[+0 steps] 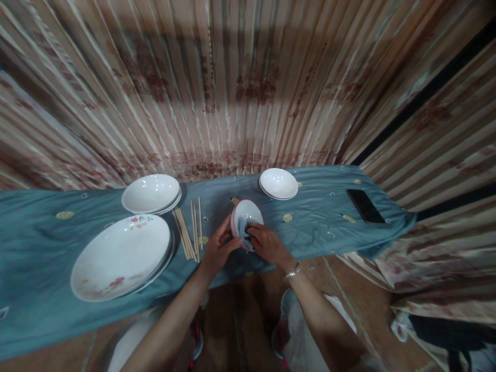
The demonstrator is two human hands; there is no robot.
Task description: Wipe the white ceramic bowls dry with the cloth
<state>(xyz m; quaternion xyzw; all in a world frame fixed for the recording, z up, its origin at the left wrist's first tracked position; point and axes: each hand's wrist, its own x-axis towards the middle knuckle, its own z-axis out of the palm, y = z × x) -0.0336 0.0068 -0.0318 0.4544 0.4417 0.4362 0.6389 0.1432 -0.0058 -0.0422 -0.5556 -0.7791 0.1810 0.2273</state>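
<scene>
A small white bowl with a red rim [248,209] is tilted up in front of me, above the near part of the table. My left hand [220,247] grips its left side, thumb at the near rim and fingers curled around the outside. Inside the bowl, the bunched fingers of my right hand [267,243] press against the inner surface. A grey-blue patch shows by those fingertips; whether it is a cloth or a shadow is unclear. Left of the bowl lie several wooden chopsticks [184,235], some bunched and some apart.
Large floral plates [124,253] are stacked at the left, with stacked white dishes [151,192] behind them. Stacked white bowls [279,182] stand at the back, right of centre. A black phone [365,205] lies near the right end of the blue-green tablecloth [318,222]. Pleated curtains [232,93] hang behind.
</scene>
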